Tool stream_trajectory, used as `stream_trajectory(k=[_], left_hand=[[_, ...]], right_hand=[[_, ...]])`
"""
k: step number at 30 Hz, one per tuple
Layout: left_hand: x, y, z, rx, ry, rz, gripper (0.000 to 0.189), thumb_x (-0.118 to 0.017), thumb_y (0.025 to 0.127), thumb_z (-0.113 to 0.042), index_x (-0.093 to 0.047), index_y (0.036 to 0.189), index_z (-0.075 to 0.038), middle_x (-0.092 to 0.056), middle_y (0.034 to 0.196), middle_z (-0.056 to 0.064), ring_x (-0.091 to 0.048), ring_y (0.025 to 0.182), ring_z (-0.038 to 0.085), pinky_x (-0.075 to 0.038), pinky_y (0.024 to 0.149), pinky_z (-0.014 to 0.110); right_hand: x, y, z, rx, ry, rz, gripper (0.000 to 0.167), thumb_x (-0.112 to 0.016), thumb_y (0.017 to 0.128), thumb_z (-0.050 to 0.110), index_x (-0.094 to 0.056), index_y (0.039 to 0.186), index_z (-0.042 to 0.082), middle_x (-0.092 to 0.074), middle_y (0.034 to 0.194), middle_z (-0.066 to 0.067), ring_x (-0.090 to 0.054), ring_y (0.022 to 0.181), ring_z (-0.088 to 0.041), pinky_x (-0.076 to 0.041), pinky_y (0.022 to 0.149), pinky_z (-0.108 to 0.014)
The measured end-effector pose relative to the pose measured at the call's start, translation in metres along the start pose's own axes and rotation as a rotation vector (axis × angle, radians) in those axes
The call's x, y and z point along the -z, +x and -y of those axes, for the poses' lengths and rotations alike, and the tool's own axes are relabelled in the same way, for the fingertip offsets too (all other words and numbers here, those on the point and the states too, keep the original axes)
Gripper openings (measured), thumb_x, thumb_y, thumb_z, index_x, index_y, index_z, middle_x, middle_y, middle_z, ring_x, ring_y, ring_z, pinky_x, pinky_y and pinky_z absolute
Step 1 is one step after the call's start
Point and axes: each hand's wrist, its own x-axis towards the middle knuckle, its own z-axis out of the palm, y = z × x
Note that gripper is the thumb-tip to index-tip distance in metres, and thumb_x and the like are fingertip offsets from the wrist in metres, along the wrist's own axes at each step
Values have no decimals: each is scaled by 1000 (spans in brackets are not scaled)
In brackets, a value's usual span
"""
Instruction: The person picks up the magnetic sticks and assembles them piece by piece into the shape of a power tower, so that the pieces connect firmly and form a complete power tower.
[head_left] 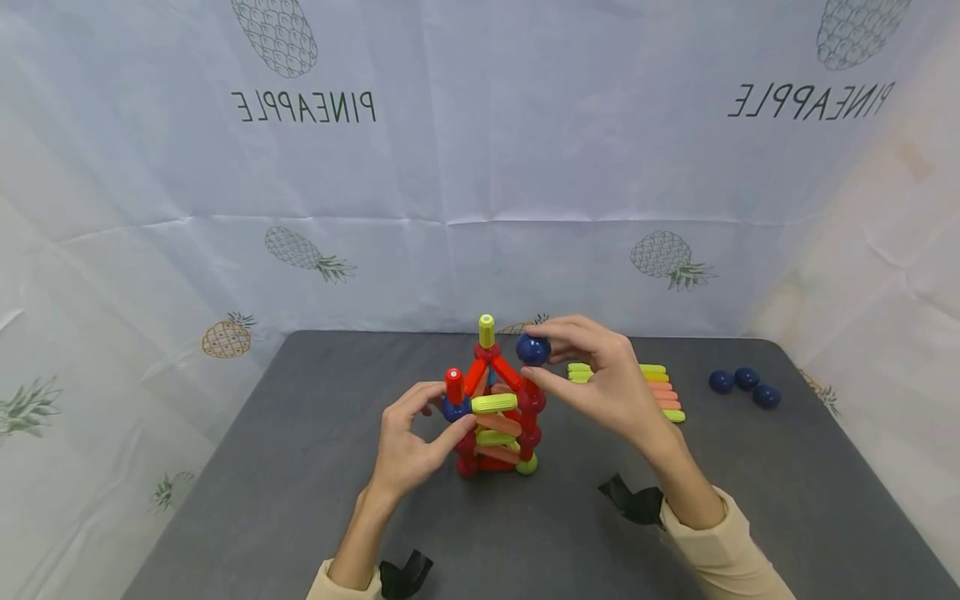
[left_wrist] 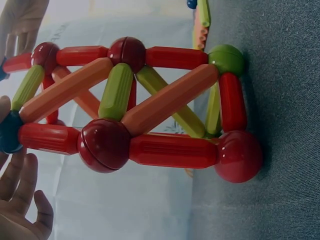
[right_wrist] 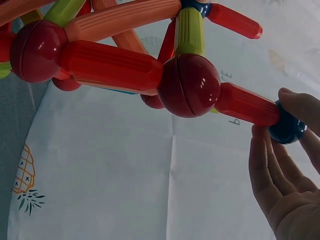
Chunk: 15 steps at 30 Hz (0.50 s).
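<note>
A tower of magnetic rods and balls (head_left: 495,403) stands at mid-table, with red, orange and yellow-green rods between mostly dark red balls. At its near left upper corner, my left hand (head_left: 411,443) holds a blue ball (left_wrist: 10,131) between thumb and fingers. An upright red rod (head_left: 454,387) rises from that ball. My right hand (head_left: 603,379) pinches another blue ball (head_left: 533,350) at the tower's right. In the right wrist view this ball sits at the end of a red rod (right_wrist: 248,104), which joins a dark red ball (right_wrist: 189,85).
Behind my right hand lies a row of yellow-green and orange rods (head_left: 663,387). Several loose blue balls, one of them a blue ball (head_left: 767,396), lie at the table's right. A yellow-green rod (head_left: 487,332) stands upright at the tower's back. Pineapple-printed cloth hangs behind the grey table (head_left: 300,500).
</note>
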Motion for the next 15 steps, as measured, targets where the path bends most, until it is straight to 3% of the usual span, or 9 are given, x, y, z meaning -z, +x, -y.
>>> stream_trajectory(k=[15], left_hand=[[0, -2, 1, -7, 1, -2, 35, -86, 79, -10, -74, 112, -13, -74, 103, 2, -62, 86, 11, -49, 74, 29]], right_hand=[[-3, -4, 0, 22, -4, -15, 46, -85, 76, -6, -72, 120, 3, -71, 113, -11, -72, 92, -16, -59, 83, -18]])
